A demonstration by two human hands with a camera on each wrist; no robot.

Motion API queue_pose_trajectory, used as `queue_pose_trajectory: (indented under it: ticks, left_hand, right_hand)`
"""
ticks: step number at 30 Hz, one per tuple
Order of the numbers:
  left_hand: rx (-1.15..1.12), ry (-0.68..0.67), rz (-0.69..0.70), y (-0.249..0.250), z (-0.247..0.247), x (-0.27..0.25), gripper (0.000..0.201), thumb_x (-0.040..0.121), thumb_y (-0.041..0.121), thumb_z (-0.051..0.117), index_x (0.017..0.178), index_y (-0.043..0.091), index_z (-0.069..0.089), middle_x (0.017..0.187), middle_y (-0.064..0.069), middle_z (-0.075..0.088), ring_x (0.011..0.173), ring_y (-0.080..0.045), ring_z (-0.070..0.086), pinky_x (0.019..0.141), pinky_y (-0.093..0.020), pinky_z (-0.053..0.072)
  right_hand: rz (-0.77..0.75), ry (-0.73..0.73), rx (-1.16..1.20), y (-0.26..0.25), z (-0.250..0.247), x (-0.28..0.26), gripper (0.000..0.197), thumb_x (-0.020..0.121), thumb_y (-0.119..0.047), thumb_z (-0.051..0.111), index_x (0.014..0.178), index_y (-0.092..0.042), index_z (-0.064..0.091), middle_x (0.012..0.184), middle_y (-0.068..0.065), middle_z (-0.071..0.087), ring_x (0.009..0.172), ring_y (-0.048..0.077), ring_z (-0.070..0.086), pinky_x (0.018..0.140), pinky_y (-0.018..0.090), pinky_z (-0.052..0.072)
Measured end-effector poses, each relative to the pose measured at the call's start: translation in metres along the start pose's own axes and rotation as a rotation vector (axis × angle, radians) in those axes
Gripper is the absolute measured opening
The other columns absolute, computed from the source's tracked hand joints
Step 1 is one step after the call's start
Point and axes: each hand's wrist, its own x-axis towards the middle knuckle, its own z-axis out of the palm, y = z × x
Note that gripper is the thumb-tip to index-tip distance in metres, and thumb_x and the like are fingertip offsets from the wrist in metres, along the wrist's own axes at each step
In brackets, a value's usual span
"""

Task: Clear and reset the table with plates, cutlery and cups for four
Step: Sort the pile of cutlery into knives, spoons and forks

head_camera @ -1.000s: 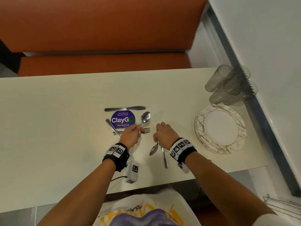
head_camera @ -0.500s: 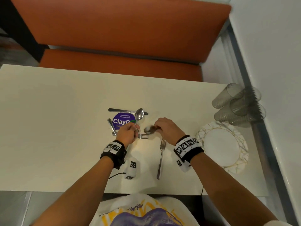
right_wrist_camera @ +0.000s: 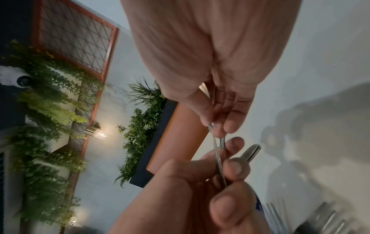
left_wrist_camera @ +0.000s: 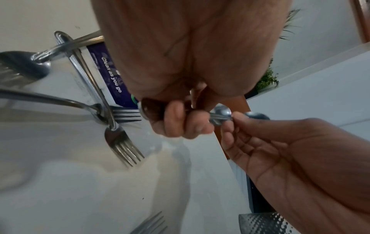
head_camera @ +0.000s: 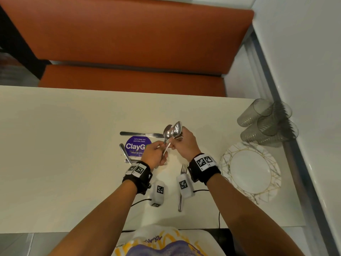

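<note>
Two metal spoons (head_camera: 173, 131) stand side by side above the table, bowls up. My left hand (head_camera: 160, 150) grips their handles (left_wrist_camera: 219, 118) in curled fingers. My right hand (head_camera: 175, 143) pinches the spoons just below the bowls with thumb and fingertips (right_wrist_camera: 216, 131). On the table a knife (head_camera: 140, 134) lies behind a purple ClayGo sticker (head_camera: 135, 147). One fork (head_camera: 181, 182) lies under my right wrist, and more forks (left_wrist_camera: 124, 147) lie crossed under my left hand. Stacked marbled plates (head_camera: 252, 172) and several grey cups (head_camera: 267, 124) stand at the right.
The cream table (head_camera: 64, 145) is bare on its left half. An orange bench seat (head_camera: 129, 80) runs along the far edge. A white wall and a metal ledge (head_camera: 295, 163) close off the right side, just beyond the cups and plates.
My right hand picked a spoon off the table and brought it to the spoon in my left hand. Both hands rose, and a fork now lies where the right hand was.
</note>
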Motion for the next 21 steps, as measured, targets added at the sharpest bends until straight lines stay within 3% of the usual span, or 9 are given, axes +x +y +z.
queue_pose_trajectory:
  ticks: [2, 5, 10, 15, 19, 21]
  left_hand:
    - [-0.008, 0.012, -0.028, 0.000, -0.002, 0.002, 0.025, 0.108, 0.011, 0.041, 0.111, 0.004, 0.065, 0.067, -0.007, 0.053, 0.038, -0.007, 0.041, 0.034, -0.018, 0.031]
    - [-0.031, -0.003, -0.058, -0.001, -0.007, 0.003, 0.025, 0.106, 0.007, 0.041, 0.110, 0.002, 0.065, 0.067, -0.009, 0.053, 0.042, -0.011, 0.043, 0.039, -0.021, 0.034]
    - [-0.106, -0.071, -0.077, 0.002, -0.012, 0.002, 0.025, 0.101, 0.000, 0.044, 0.104, -0.001, 0.068, 0.065, -0.014, 0.058, 0.046, -0.021, 0.046, 0.046, -0.026, 0.033]
    - [-0.163, -0.126, -0.083, 0.002, -0.015, 0.002, 0.028, 0.100, 0.001, 0.045, 0.111, -0.006, 0.069, 0.065, -0.011, 0.055, 0.046, -0.020, 0.042, 0.047, -0.024, 0.029]
    - [-0.160, -0.150, -0.078, 0.002, -0.017, 0.002, 0.030, 0.100, 0.002, 0.043, 0.113, -0.006, 0.069, 0.066, -0.009, 0.053, 0.045, -0.018, 0.039, 0.043, -0.023, 0.027]
    - [-0.146, -0.148, -0.068, 0.000, -0.018, 0.002, 0.030, 0.100, 0.001, 0.043, 0.113, -0.005, 0.069, 0.064, -0.007, 0.051, 0.046, -0.018, 0.036, 0.044, -0.024, 0.025]
  right_hand:
    - [0.010, 0.042, 0.013, 0.000, -0.003, 0.005, 0.025, 0.091, -0.012, 0.065, 0.114, -0.018, 0.059, 0.095, 0.007, 0.073, 0.068, 0.015, 0.073, 0.062, 0.025, 0.058]
    - [-0.059, 0.139, -0.037, 0.000, -0.008, 0.013, 0.020, 0.099, -0.009, 0.052, 0.110, -0.014, 0.068, 0.100, 0.010, 0.070, 0.063, 0.017, 0.072, 0.056, 0.021, 0.056]
    - [-0.149, 0.221, -0.088, 0.002, -0.005, 0.020, 0.026, 0.095, -0.005, 0.064, 0.117, -0.014, 0.074, 0.106, 0.010, 0.056, 0.077, 0.027, 0.070, 0.054, 0.011, 0.052]
    - [-0.169, 0.211, -0.180, 0.006, 0.003, 0.023, 0.036, 0.092, -0.005, 0.069, 0.127, -0.012, 0.070, 0.112, 0.004, 0.056, 0.087, 0.026, 0.067, 0.069, 0.028, 0.062]
    - [-0.116, 0.142, -0.205, 0.004, 0.003, 0.022, 0.031, 0.093, -0.006, 0.067, 0.124, -0.012, 0.071, 0.107, 0.009, 0.067, 0.070, 0.025, 0.072, 0.051, 0.014, 0.053]
    - [-0.092, 0.116, -0.216, 0.004, 0.003, 0.023, 0.024, 0.094, -0.008, 0.063, 0.116, -0.014, 0.073, 0.100, 0.010, 0.072, 0.060, 0.020, 0.072, 0.052, 0.016, 0.053]
